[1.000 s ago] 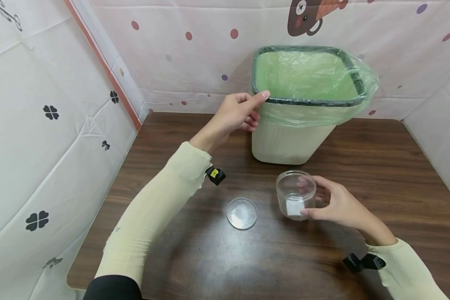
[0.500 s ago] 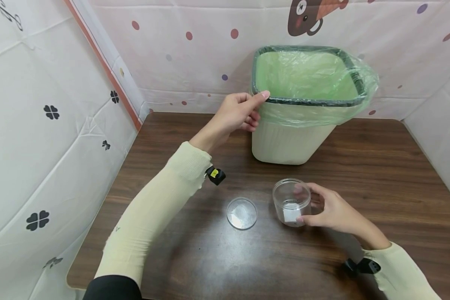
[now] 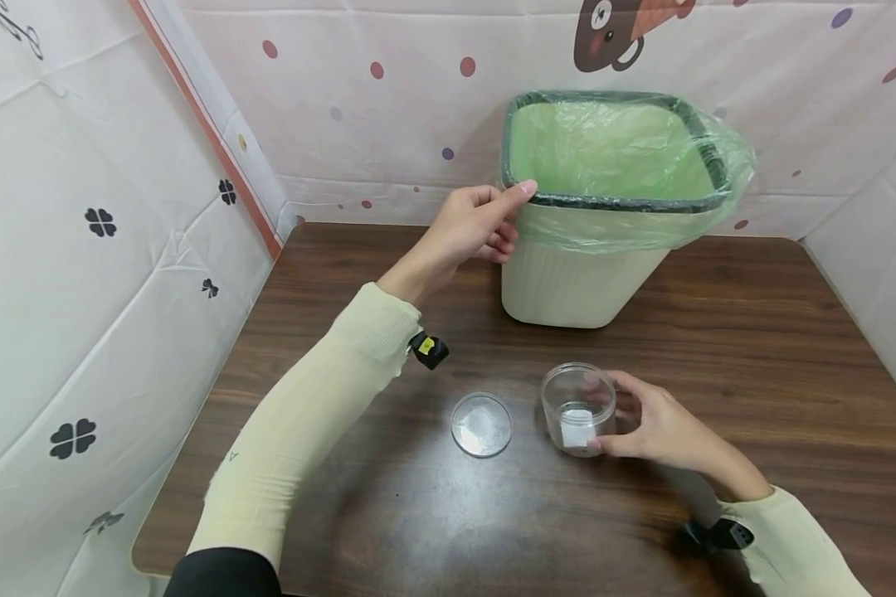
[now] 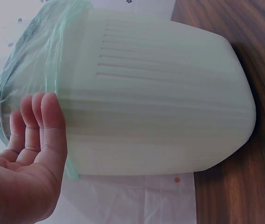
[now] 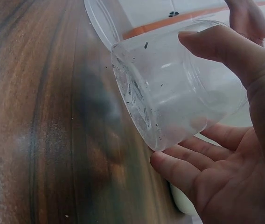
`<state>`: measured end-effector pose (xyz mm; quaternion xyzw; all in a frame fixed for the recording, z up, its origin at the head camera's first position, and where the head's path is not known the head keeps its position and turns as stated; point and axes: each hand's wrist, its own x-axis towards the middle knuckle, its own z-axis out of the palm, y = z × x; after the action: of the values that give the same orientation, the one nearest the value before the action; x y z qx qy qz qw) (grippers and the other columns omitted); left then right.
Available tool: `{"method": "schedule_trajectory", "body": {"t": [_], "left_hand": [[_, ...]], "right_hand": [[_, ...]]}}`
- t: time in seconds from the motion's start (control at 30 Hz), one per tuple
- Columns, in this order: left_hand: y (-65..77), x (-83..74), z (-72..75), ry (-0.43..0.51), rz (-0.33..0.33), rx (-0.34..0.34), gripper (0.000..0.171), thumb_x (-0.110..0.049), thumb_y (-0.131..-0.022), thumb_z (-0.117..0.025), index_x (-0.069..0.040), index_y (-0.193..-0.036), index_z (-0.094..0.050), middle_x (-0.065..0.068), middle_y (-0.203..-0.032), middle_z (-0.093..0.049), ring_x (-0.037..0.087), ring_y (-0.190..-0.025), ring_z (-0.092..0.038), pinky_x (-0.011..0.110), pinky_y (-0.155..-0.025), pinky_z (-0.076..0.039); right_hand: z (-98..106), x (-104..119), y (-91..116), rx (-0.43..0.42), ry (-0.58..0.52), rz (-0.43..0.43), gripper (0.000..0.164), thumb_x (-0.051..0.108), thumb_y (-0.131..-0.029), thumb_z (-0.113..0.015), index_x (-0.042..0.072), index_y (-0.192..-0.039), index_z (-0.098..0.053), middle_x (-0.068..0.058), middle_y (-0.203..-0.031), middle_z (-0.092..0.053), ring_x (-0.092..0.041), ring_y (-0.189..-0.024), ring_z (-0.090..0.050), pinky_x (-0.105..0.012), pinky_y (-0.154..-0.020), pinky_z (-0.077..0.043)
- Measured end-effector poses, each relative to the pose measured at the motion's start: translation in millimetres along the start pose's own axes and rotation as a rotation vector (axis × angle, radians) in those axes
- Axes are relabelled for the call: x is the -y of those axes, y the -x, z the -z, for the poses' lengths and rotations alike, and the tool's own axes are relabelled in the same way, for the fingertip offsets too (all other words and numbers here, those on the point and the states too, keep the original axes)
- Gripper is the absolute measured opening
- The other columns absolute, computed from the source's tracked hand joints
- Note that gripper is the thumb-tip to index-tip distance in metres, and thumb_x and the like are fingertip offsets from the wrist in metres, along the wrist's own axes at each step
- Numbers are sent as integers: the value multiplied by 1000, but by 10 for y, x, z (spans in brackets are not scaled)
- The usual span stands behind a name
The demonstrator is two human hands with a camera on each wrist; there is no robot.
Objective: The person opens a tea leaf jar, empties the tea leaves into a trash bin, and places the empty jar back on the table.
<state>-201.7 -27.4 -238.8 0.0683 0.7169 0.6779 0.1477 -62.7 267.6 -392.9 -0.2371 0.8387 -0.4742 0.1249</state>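
Note:
My left hand (image 3: 481, 222) pinches the near left corner of a pale green trash bin (image 3: 567, 286), thumb over the dark rim and fingers against the outer wall. A thin green bag (image 3: 612, 236) lines the bin and folds over its rim. Lower right, my right hand (image 3: 660, 427) holds a clear plastic jar (image 5: 165, 88) by its side, thumb on the near side and fingers behind. The jar has no lid on and stands upright at the tabletop; a white patch shows low in it. Small dark specks dot its lower part in the right wrist view.
A clear round lid (image 3: 481, 424) lies flat on the brown wooden table (image 3: 388, 514), left of the jar. Behind the bin hangs a dotted cloth (image 3: 411, 99), and another pale cloth (image 3: 119, 315) with clover prints covers the left side.
My right hand has brought the jar slightly toward me and left, down at the table in front of the bin. The left hand stays on the bin's rim.

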Motion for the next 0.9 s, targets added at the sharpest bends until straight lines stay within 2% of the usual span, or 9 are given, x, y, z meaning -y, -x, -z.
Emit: {"method": "schedule_trajectory", "body": {"t": [0.27, 0.37, 0.57, 0.9], "left_hand": [[-1, 9, -5, -2, -1, -1, 47, -49, -93, -70, -3, -93, -61, 14, -83, -62, 24, -67, -62, 46, -78, -60], [-3, 13, -6, 0, -2, -3, 47, -49, -93, -70, -3, -93, -60, 14, -83, -62, 24, -66, -62, 47, -78, -60], [-4, 24, -1, 0, -7, -12, 47, -49, -93, -70, -3, -93, -60, 15, -82, -63, 24, -66, -62, 45, -76, -60], [14, 63, 6, -13, -42, -7, 50, -51, -94, -68, -2, -95, -61, 15, -84, -63, 25, -68, -63, 44, -75, -60]], "right_hand": [[-11, -28, 32, 4, 27, 5, 74, 21, -77, -90, 7, -139, -52, -10, -130, -63, -26, -120, -61, -19, -95, -48], [-15, -38, 48, 2, 63, -5, 76, 24, -77, -90, 7, -140, -51, -9, -127, -64, -28, -117, -62, -21, -94, -49], [-24, -69, 85, 0, 128, -53, 81, 31, -75, -92, 12, -141, -49, -2, -121, -65, -22, -110, -63, -26, -89, -51], [-50, -121, 95, 7, 53, -10, 81, 24, -73, -93, 8, -139, -48, -6, -123, -62, -25, -111, -63, -23, -93, -51]]}}
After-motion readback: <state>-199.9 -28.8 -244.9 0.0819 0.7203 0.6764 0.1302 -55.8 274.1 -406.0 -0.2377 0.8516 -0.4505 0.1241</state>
